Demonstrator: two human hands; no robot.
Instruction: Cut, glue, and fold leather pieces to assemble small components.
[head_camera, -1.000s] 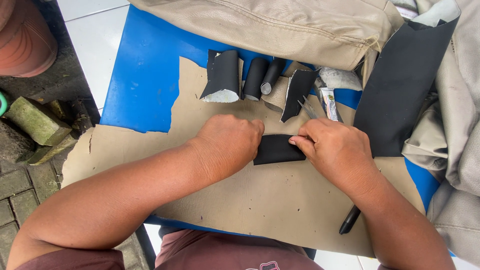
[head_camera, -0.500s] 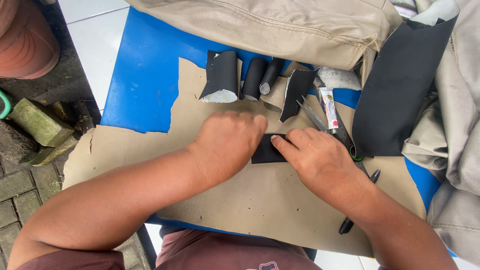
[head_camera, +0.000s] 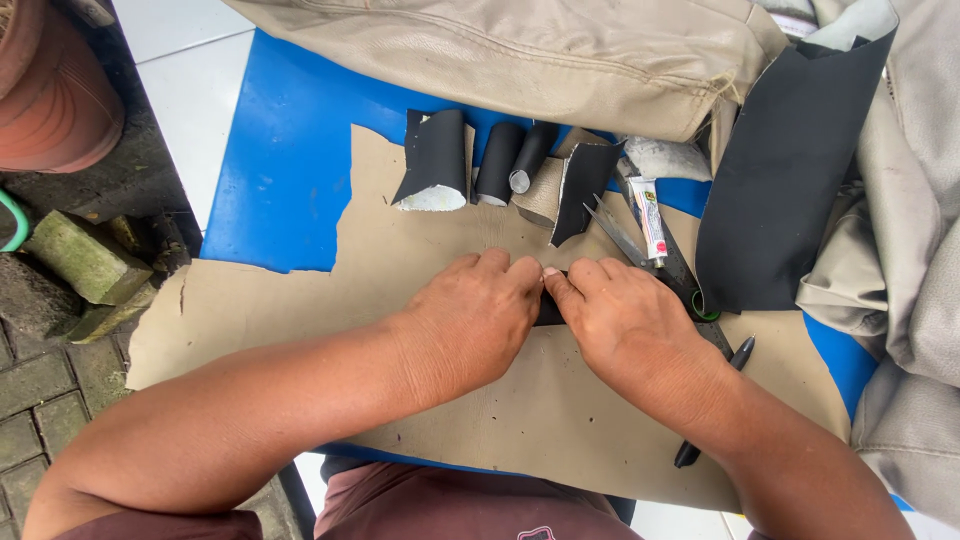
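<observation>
My left hand (head_camera: 475, 315) and my right hand (head_camera: 620, 320) lie side by side, palms down, on a small black patch (head_camera: 549, 312) of which only a sliver shows between them. The patch rests on a tan leather sheet (head_camera: 420, 250) spread over a blue table (head_camera: 280, 160). Both hands press flat with fingers together; fingertips meet at the patch's upper edge.
Black leather pieces and rolls (head_camera: 440, 160) lie beyond my hands, with scissors (head_camera: 640, 245) and a glue tube (head_camera: 650, 215) to the right. A black pen (head_camera: 715, 410) lies under my right forearm. A large black sheet (head_camera: 780, 180) and beige cover (head_camera: 560, 50) lie farther off.
My right hand slid left over the black patch until it met my left hand; the patch, plainly visible before, is now almost wholly covered.
</observation>
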